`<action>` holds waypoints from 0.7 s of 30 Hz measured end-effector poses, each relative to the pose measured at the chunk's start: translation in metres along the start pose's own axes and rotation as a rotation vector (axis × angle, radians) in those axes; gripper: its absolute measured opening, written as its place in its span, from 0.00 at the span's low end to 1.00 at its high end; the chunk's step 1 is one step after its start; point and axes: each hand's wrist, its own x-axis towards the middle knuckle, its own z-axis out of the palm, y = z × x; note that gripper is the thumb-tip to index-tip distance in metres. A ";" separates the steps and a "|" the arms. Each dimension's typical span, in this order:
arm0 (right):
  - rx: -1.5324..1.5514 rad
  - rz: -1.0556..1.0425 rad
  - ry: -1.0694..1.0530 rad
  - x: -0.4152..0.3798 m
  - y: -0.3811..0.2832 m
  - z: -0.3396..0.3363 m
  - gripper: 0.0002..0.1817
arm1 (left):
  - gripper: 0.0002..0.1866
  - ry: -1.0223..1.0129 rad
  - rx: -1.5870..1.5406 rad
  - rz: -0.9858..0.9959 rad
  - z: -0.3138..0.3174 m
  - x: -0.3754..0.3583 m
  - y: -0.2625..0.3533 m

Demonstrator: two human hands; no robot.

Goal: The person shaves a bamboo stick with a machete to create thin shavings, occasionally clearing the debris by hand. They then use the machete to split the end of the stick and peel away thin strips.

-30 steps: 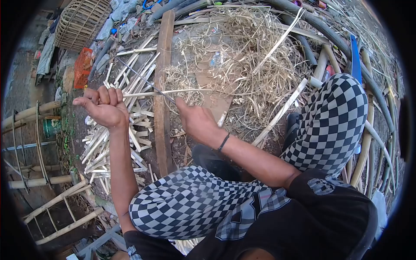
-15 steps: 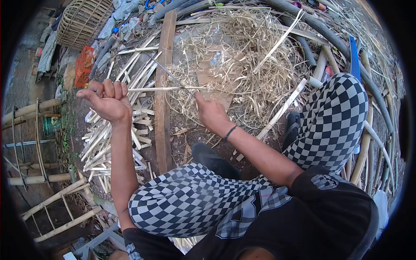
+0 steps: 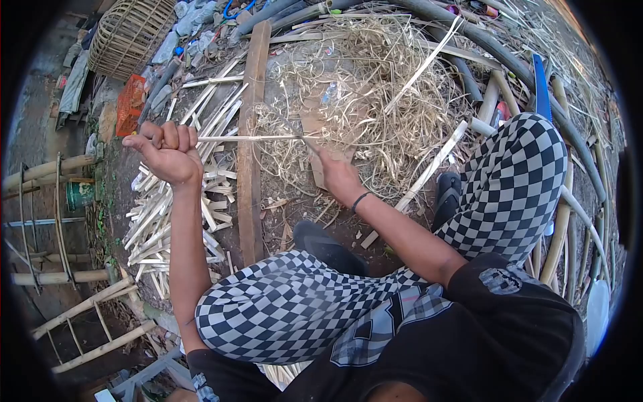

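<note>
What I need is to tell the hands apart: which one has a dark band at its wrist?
The right hand: a dark band circles its wrist. The left hand, closed around one end of the pale strip, shows none.

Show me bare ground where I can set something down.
Mostly bare soil shows left of the pale strip pile; a narrower, chip-dotted patch lies between the wooden plank and the left foot. The strip pile and the curly shavings right of the plank are crowded.
</note>
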 end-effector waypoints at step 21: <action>0.024 0.181 -0.047 0.010 0.006 -0.016 0.20 | 0.37 -0.094 -0.068 -0.108 -0.007 -0.006 0.005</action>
